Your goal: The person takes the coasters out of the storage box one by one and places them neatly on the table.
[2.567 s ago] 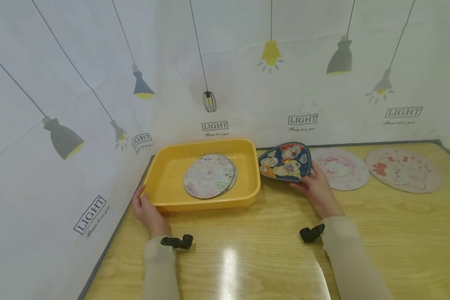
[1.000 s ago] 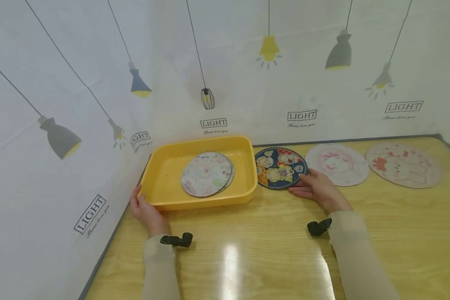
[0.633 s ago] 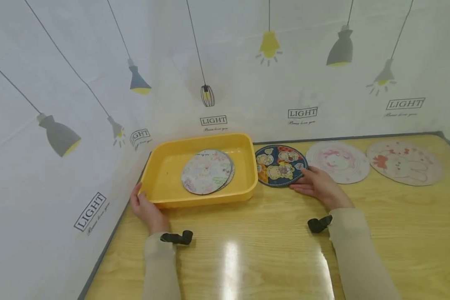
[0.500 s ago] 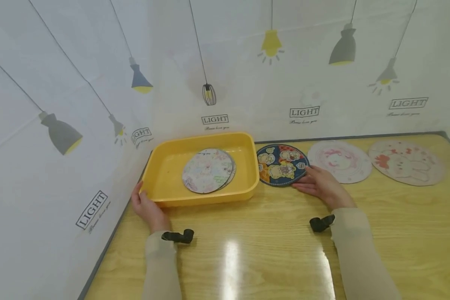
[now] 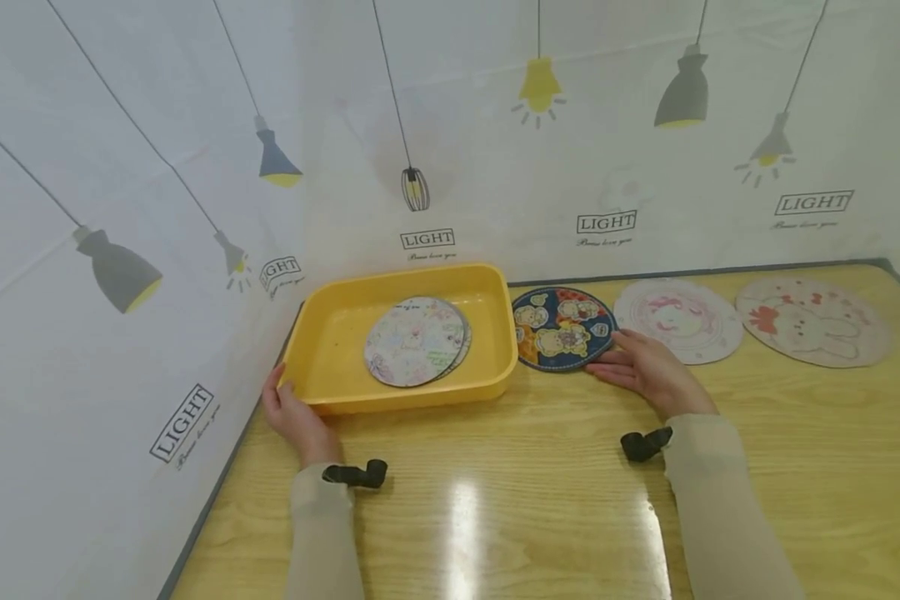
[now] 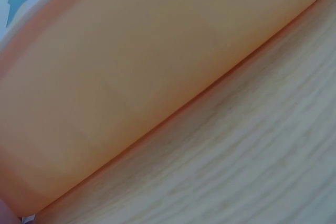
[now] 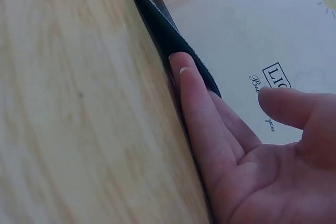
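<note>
A round dark blue mat point(image 5: 562, 329) with cartoon bears lies almost flat beside the yellow tray point(image 5: 390, 406). My right hand point(image 5: 652, 375) is at its right front edge. In the right wrist view, straight fingers point(image 7: 197, 108) reach under the mat's lifted black edge point(image 7: 168, 40), while the thumb stands apart from it. At the tray's front left corner my left hand point(image 5: 297, 417) grips the rim and side. Inside the tray, a pale round mat point(image 5: 414, 342) with pastel drawings overlaps another mostly hidden one. The left wrist view is filled by the tray's outer wall point(image 6: 121, 77).
To the right lie a white round mat point(image 5: 678, 321) with a pink ring and a pale pink one point(image 5: 813, 323) with a rabbit. A wall sheet point(image 5: 480, 150) printed with lamps borders the wooden table point(image 5: 540, 500) at the back and left.
The blue mat was tilted up in my right hand; it has come down to lie nearly flat, and that hand has shifted slightly right. My left hand has stayed at the tray corner.
</note>
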`<state>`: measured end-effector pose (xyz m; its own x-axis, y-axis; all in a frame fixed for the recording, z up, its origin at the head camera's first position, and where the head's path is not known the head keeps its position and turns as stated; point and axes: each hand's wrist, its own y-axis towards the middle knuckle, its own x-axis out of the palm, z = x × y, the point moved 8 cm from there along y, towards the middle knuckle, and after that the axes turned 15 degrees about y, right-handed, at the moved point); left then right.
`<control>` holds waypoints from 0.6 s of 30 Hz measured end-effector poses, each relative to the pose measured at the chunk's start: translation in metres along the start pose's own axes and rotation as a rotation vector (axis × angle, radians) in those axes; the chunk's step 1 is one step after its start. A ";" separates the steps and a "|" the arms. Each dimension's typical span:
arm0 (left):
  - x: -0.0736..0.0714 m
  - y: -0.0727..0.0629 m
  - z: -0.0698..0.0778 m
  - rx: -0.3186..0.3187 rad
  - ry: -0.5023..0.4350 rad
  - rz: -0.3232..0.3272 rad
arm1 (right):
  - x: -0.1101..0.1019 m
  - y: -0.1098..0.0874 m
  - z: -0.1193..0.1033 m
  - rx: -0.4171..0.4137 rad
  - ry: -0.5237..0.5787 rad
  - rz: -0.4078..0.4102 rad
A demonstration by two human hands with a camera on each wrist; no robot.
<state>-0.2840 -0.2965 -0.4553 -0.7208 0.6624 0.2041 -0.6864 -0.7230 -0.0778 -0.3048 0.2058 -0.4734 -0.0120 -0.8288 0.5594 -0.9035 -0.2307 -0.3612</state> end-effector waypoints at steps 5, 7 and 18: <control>0.000 0.001 -0.001 0.007 -0.002 -0.001 | 0.001 0.000 0.001 -0.005 -0.005 -0.023; 0.001 0.001 -0.001 0.007 -0.004 -0.006 | 0.000 0.000 0.001 -0.004 -0.019 -0.030; 0.001 -0.003 0.004 0.001 0.003 -0.020 | -0.003 0.006 0.003 0.001 -0.074 -0.030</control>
<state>-0.2822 -0.2946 -0.4514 -0.7074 0.6770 0.2031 -0.7004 -0.7100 -0.0733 -0.3088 0.2054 -0.4789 0.0468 -0.8567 0.5138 -0.9025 -0.2567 -0.3458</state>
